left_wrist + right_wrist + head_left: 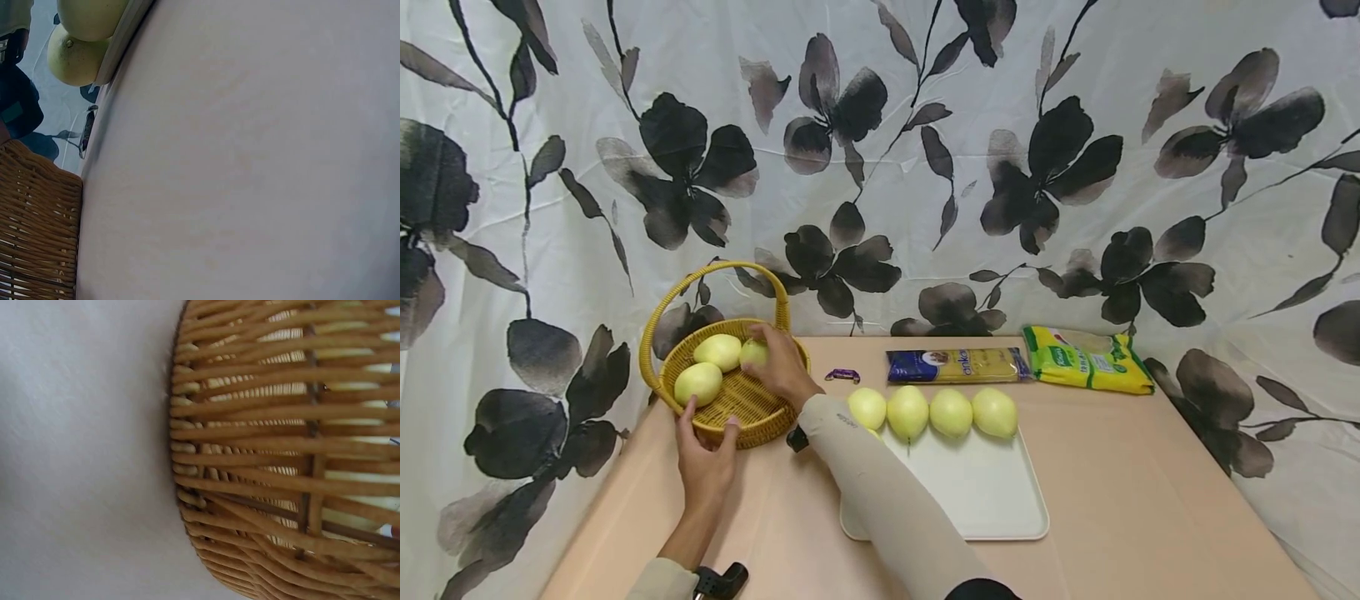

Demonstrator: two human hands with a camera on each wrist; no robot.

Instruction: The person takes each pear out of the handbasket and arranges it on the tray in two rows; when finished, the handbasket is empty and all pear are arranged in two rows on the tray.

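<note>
A yellow wicker basket with a tall arched handle stands at the left of the table. Two pale green-yellow pears, a rear pear and a front pear, lie inside it. My right hand reaches over the basket's right side and holds a third pear, partly covered by the fingers. At the near rim, my left hand grips the basket, thumb and fingers spread along the edge. The wicker wall fills much of the right wrist view; neither wrist view shows the fingers.
Right of the basket, a white tray carries several pears along its far side, one partly behind my right sleeve. Behind are a small purple wrapped sweet, a blue-and-yellow pasta packet and a green-and-yellow bag. A floral curtain hangs behind the table.
</note>
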